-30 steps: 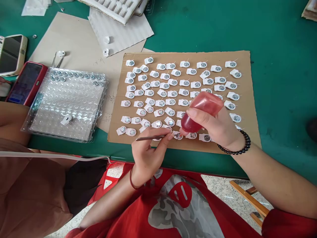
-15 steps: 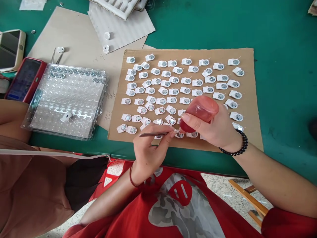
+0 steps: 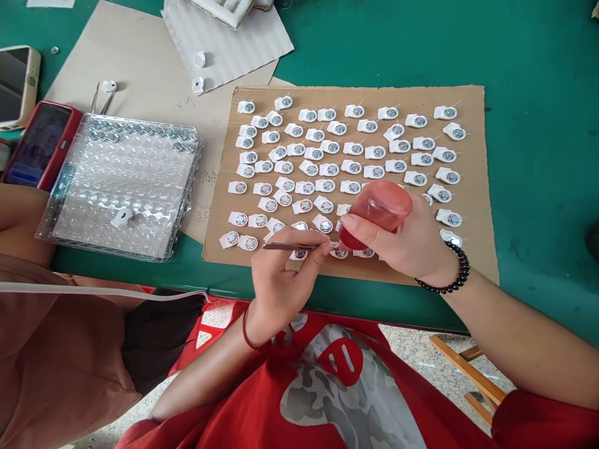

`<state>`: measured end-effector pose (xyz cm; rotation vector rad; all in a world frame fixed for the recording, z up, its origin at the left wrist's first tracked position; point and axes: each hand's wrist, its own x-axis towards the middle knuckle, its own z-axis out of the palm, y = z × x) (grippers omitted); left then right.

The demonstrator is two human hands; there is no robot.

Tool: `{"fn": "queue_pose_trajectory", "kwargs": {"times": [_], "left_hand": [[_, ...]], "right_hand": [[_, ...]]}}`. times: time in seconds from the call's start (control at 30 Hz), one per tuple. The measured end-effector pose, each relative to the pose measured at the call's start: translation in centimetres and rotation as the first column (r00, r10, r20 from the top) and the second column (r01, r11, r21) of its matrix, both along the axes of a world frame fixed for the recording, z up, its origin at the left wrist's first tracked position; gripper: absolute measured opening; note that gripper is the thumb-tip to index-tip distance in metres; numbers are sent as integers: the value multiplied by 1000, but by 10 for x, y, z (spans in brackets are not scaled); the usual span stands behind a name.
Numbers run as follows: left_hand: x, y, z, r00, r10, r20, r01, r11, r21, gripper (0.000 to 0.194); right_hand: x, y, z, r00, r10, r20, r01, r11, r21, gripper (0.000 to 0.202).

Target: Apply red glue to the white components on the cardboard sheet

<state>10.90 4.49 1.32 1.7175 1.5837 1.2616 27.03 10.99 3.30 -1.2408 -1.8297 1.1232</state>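
My left hand [image 3: 284, 274] is closed around slim metal tweezers [image 3: 286, 246], their tips pointing right. My right hand [image 3: 416, 240] grips a translucent red squeeze bottle [image 3: 380, 206], tilted with its narrow end down toward the tweezer tips. Both meet over a small white part with a round silver disc [image 3: 339, 252] near the front edge of the cardboard sheet [image 3: 216, 249]. Just what lies between the tips and the bottle's end is too small to make out. Several more of these white parts [image 3: 352, 149] lie in rough rows on the cardboard; my right hand hides some.
On the left stands a clear plastic tray [image 3: 100, 234] with silver discs and one white piece. Behind it are other tweezers [image 3: 108, 103], a red-cased phone [image 3: 44, 146] and a light-cased phone [image 3: 30, 87]. Another person's arm [image 3: 23, 215] rests at the left edge.
The view has shifted slightly. Both hands hold nearly the same pose, with the tweezers and bottle still meeting at the front of the cardboard.
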Motion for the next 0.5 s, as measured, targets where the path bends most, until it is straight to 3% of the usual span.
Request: {"fn": "queue_pose_trajectory", "kwargs": {"times": [0.5], "left_hand": [[-1,0,-1,1000,6,11,-6,1000,10,18]], "right_hand": [[0,0,-1,1000,11,12,-11,1000,-8,29]]}}
